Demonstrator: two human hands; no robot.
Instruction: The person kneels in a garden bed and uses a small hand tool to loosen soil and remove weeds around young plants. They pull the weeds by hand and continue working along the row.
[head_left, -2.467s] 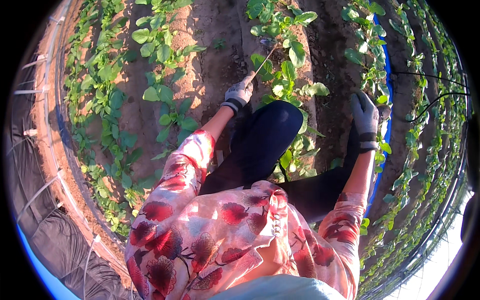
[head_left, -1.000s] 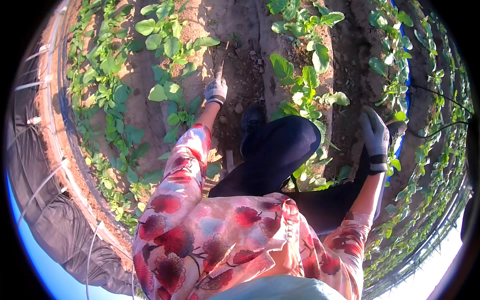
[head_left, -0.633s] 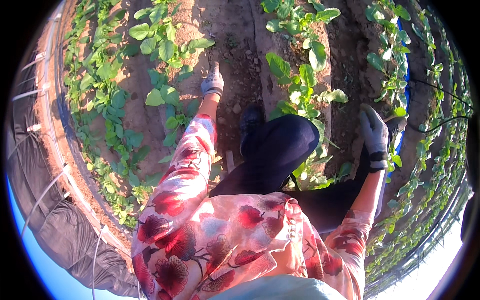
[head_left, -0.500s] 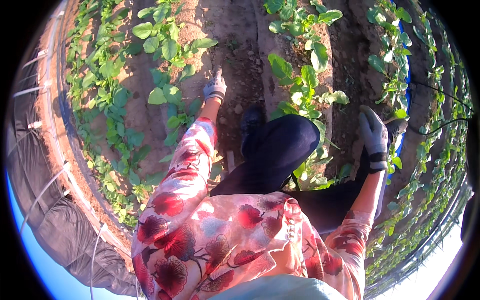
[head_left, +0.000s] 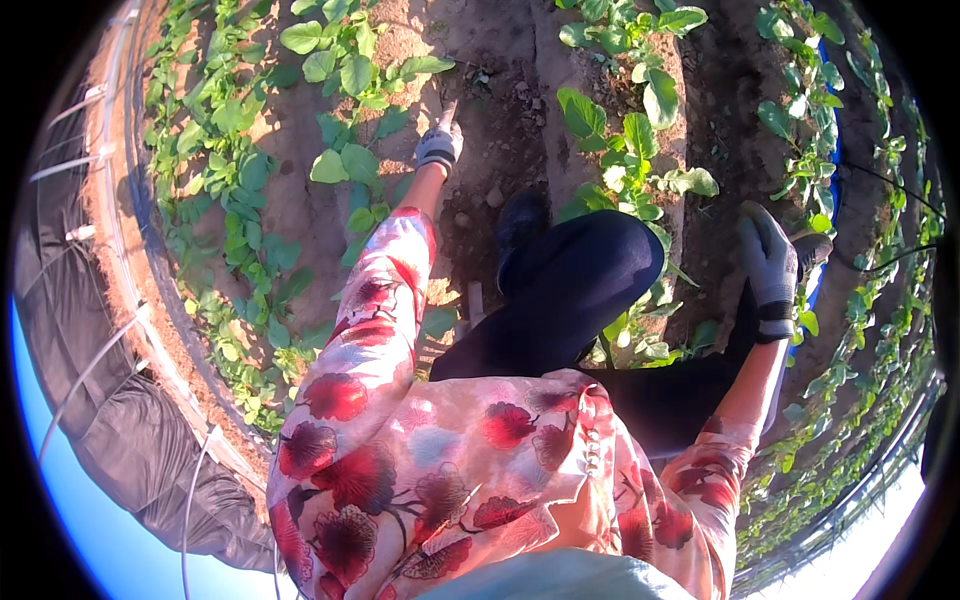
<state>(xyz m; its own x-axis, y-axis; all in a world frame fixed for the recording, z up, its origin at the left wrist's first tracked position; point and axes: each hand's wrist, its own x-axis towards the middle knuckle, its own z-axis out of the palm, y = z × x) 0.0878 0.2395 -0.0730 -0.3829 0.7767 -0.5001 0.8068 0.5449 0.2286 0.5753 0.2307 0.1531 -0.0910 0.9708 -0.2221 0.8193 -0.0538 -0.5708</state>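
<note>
My left hand (head_left: 440, 145), in a grey glove with a finger stretched forward, is low over the bare soil beside a row of leafy green plants (head_left: 352, 165). I see nothing held in it, though its other fingers are partly hidden. My right hand (head_left: 768, 255), gloved in grey with a dark cuff, lies with fingers extended by my right shoe (head_left: 812, 246) and lower leg. No object shows in that hand. Between my arms, my bent knee in dark trousers (head_left: 590, 265) stands next to another plant row (head_left: 640, 150).
More plant rows run along the left (head_left: 235, 200) and right (head_left: 880, 300). A blue strip (head_left: 826, 150) and a thin black line (head_left: 880, 265) lie on the right. At far left are a pale edge rail (head_left: 108, 190) and dark sheeting (head_left: 130, 440).
The whole view has shifted slightly, so plants and both hands appear a little farther right, the nearer ground somewhat higher. Against the plants, both hands stay in nearly the same places.
</note>
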